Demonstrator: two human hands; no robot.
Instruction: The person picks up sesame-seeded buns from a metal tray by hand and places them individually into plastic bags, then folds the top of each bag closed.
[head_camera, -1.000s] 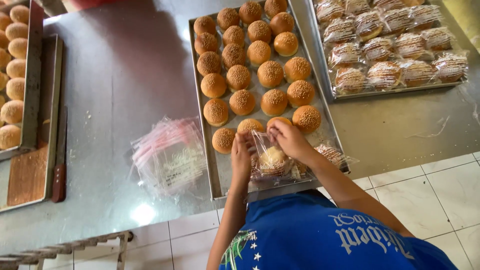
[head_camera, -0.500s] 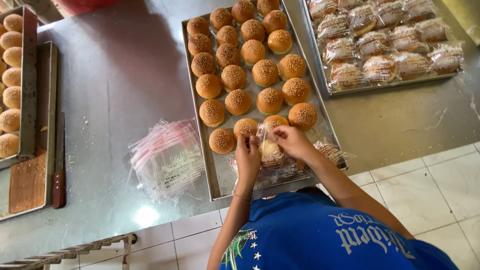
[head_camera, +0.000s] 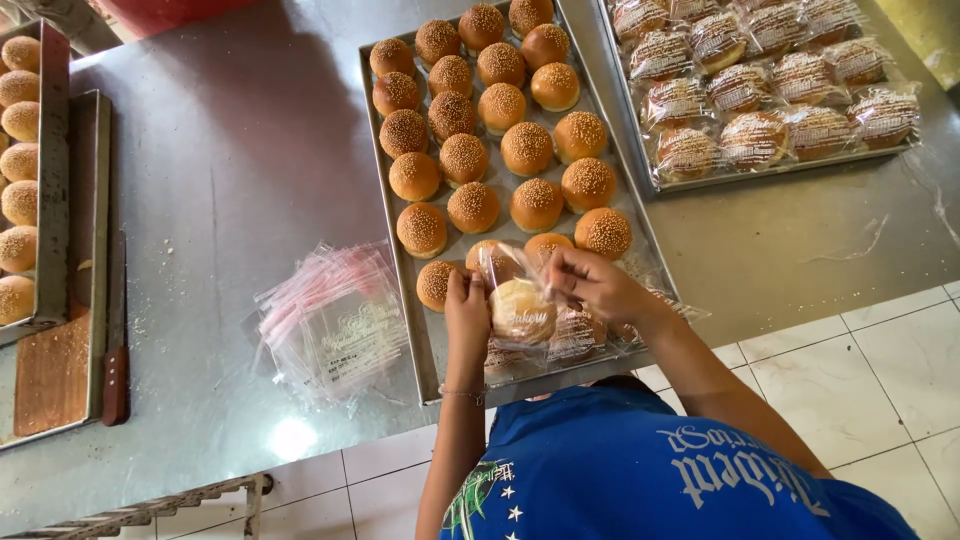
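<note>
Head view, looking straight down: a long metal baking tray (head_camera: 385, 180) lies on the grey steel table (head_camera: 230, 150), carrying about twenty round golden sesame-topped buns (head_camera: 527, 148) that are still unwrapped, set in rough rows of three. At the tray's near end lie at least two buns already in clear bags (head_camera: 575, 335), partly hidden by the hands. A second metal tray (head_camera: 640, 160) to the right holds about fourteen bagged sesame buns (head_camera: 752, 138). Left of the long tray, just beside it, sits one loose stack of clear plastic bags with red strips (head_camera: 335, 320). At the far left edge two more trays (head_camera: 55, 200) show seven buns, and a knife with a brown handle (head_camera: 115, 350) lies beside a wooden board (head_camera: 50, 375).

The left hand (head_camera: 467, 308) is closed, fingers pinching the left edge of a clear plastic bag holding one pale bun (head_camera: 522, 310). The right hand (head_camera: 595, 285) is curled, fingertips gripping the bag's top right edge. The bag is held just above the near end of the long tray, both forearms reaching forward from the blue shirt (head_camera: 640, 470).
</note>
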